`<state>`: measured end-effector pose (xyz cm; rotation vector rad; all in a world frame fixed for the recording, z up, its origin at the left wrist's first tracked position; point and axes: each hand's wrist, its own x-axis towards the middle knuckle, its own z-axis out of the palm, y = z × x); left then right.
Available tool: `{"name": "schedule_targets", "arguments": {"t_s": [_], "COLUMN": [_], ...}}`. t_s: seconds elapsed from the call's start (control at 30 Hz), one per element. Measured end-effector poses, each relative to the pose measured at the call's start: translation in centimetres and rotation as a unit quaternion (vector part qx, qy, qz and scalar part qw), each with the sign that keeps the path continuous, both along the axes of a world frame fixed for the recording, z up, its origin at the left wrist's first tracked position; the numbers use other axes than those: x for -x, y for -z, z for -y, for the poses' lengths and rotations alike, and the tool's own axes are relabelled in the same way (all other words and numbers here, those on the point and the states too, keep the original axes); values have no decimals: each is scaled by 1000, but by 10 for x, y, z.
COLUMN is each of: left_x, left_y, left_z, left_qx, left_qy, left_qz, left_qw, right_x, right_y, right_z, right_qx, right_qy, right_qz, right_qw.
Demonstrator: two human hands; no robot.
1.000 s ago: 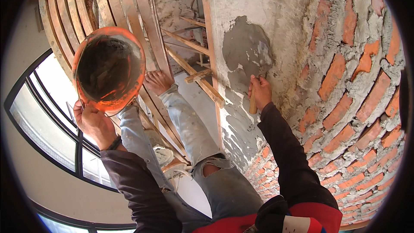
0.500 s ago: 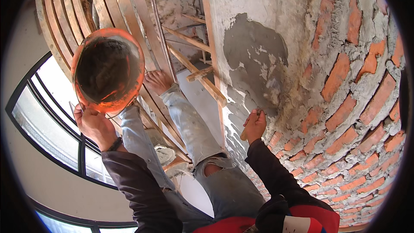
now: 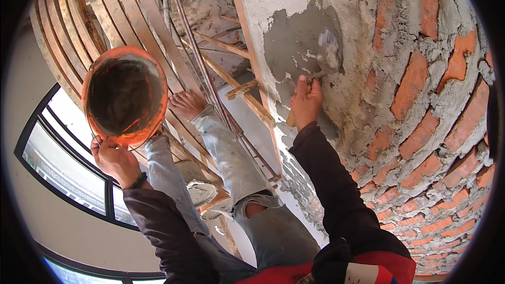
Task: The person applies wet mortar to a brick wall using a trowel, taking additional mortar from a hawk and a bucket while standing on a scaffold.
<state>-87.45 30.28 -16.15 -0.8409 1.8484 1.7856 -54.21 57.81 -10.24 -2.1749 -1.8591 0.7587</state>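
Observation:
My right hand (image 3: 306, 104) is closed round the wooden handle of a trowel (image 3: 329, 52). The trowel's blade, smeared with grey mortar, lies against a patch of wet mortar (image 3: 286, 37) on the pale wall. At the left, my left hand (image 3: 118, 162) grips the wire handle of an orange bucket (image 3: 163, 81) at the bucket's near rim. The bucket is tilted so its mouth shows, with dark grey mortar coating the inside; how deep the mortar lies is hard to tell.
Bare brickwork (image 3: 415, 131) with rough joints fills the right side. My bare foot (image 3: 188, 105) rests on wooden planks (image 3: 123, 8). Thin metal rods (image 3: 197, 47) and timber braces (image 3: 247, 106) stand between planks and wall. A dark-framed window (image 3: 66, 163) is at the left.
My right hand has moved up the wall with the trowel, its blade now over the upper part of the mortar patch. The bucket sits slightly lower and further left in view.

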Motion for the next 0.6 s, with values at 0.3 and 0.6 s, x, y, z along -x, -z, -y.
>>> {"name": "schedule_targets", "arguments": {"t_s": [0.3, 0.6], "left_x": [-11, -14], "left_y": [10, -8], "left_z": [2, -27], "left_qx": [-20, 39], "left_qy": [-1, -25], "left_qz": [7, 10], "left_qw": [1000, 999], "right_x": [-107, -168], "right_y": [-58, -56], "right_z": [49, 110], "right_qx": [72, 74], "right_qy": [123, 90], "right_qz": [-133, -9], "right_qw": [981, 993]}}
